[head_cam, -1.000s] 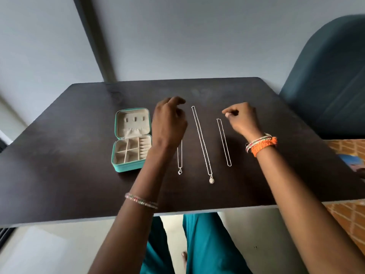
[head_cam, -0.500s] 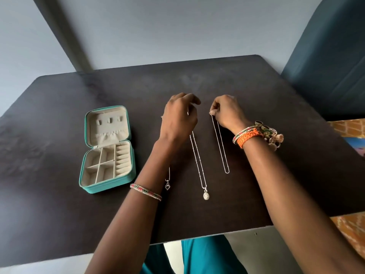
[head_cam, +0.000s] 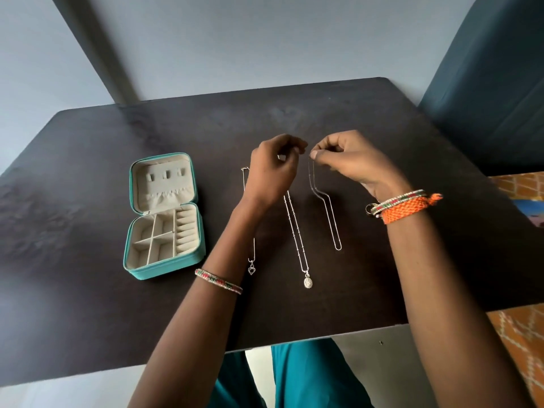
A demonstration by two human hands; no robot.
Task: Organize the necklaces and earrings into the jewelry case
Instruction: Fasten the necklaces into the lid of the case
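Note:
An open teal jewelry case point(head_cam: 164, 272) with beige compartments lies on the left of the dark table point(head_cam: 88, 304). To its right lie three silver necklaces side by side. The heart-pendant necklace point(head_cam: 251, 269) is partly hidden under my left wrist. The oval-pendant necklace point(head_cam: 298, 240) runs down the middle. My right hand point(head_cam: 356, 163) pinches the top end of the plain chain point(head_cam: 331, 222) and holds it lifted, while the lower loop stays on the table. My left hand point(head_cam: 273, 172) has curled fingers that meet the same chain end. No earrings show.
A dark blue chair back point(head_cam: 485, 98) stands past the table's right corner. An orange patterned surface point(head_cam: 524, 334) lies to the right of the table. My teal-clad legs point(head_cam: 294, 378) are under the front edge. A grey wall is behind.
My right hand has raised the top of the plain chain off the table, bending it to the left. My left hand has moved right and up to meet it. The camera has come closer.

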